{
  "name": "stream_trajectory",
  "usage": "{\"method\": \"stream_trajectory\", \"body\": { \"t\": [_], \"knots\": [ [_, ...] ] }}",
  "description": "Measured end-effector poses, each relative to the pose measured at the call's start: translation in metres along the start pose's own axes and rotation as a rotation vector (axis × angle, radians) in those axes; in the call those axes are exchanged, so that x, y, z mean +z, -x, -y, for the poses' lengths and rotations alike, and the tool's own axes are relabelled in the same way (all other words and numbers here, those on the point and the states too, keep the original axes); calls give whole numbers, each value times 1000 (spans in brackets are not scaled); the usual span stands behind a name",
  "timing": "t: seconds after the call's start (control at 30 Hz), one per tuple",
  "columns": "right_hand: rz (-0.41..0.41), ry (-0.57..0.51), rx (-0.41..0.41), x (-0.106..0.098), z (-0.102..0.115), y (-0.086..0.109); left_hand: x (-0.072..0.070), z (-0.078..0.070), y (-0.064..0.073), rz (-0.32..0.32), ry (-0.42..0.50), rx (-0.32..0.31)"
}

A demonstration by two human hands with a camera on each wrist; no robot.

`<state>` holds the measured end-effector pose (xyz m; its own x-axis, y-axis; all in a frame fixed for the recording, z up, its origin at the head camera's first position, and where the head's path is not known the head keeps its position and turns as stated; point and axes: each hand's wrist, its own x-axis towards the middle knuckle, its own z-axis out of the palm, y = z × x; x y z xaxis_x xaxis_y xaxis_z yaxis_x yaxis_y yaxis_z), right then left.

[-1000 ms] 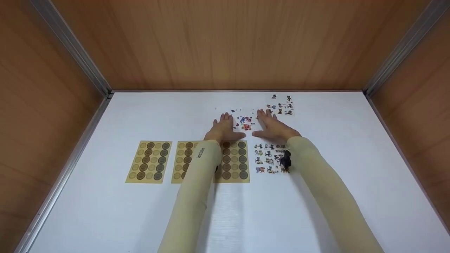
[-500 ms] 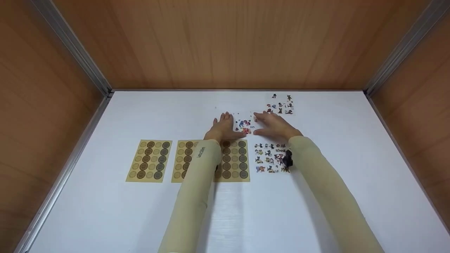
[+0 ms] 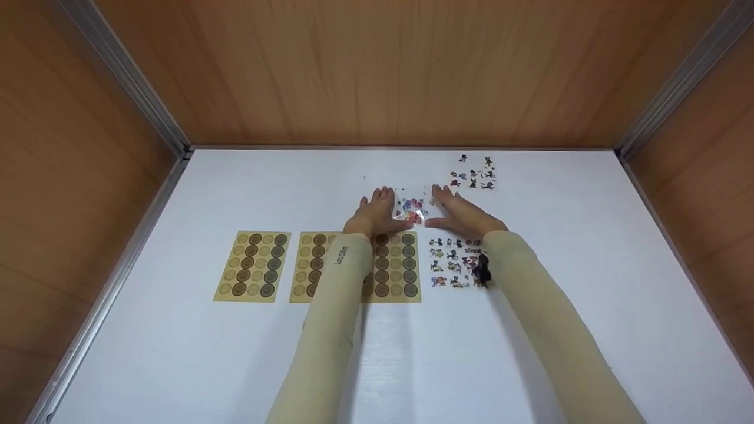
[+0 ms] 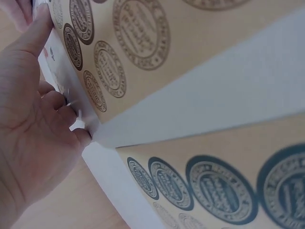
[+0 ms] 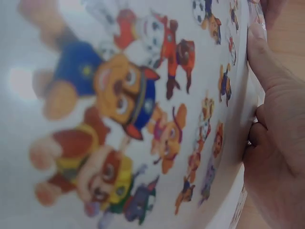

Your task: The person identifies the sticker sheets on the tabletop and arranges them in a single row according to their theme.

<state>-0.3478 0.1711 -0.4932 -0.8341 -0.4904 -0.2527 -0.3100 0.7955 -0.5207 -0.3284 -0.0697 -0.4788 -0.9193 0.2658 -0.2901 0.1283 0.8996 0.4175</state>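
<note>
My left hand [image 3: 376,215] lies at the left edge of a clear sticker sheet [image 3: 413,205] with small colourful cartoon figures, its fingers straight and thumb pointing inward. Opposite it, my right hand [image 3: 462,217] lies at the sheet's right edge with fingers extended. The two thumbs point toward each other at the near side. In the left wrist view, the left fingers [image 4: 66,107] touch down beyond a tan sheet of round stickers [image 4: 143,38]. Cartoon dog stickers [image 5: 119,95] fill the right wrist view, beside the right hand [image 5: 281,124].
Tan sheets of round brown stickers [image 3: 252,265] lie in a row on the white table [image 3: 177,359], partly under the left sleeve [image 3: 330,330]. Another cartoon sticker sheet [image 3: 453,265] lies by the right wrist, and one [image 3: 474,171] sits at the back. Wooden walls [image 3: 377,70] enclose the table.
The clear sheet between the hands has shifted slightly toward me. The right fingers bent inward half a second ago and are now straightened again. The left hand has stayed nearly in place.
</note>
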Motion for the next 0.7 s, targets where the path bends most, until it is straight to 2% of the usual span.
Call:
{"method": "stream_trajectory", "body": {
  "t": [0.33, 0.53, 0.7],
  "knots": [
    [-24, -71, 39, 2, 5, 3, 2, -1, 3, -7, 14, -16],
    [-35, -87, 35, 2, 2, 3, 2, -1, 3, -16, 13, -11],
    [-44, -104, 17, 2, 0, 1, 3, -3, 4, -20, 50, -42]
  ]
}}
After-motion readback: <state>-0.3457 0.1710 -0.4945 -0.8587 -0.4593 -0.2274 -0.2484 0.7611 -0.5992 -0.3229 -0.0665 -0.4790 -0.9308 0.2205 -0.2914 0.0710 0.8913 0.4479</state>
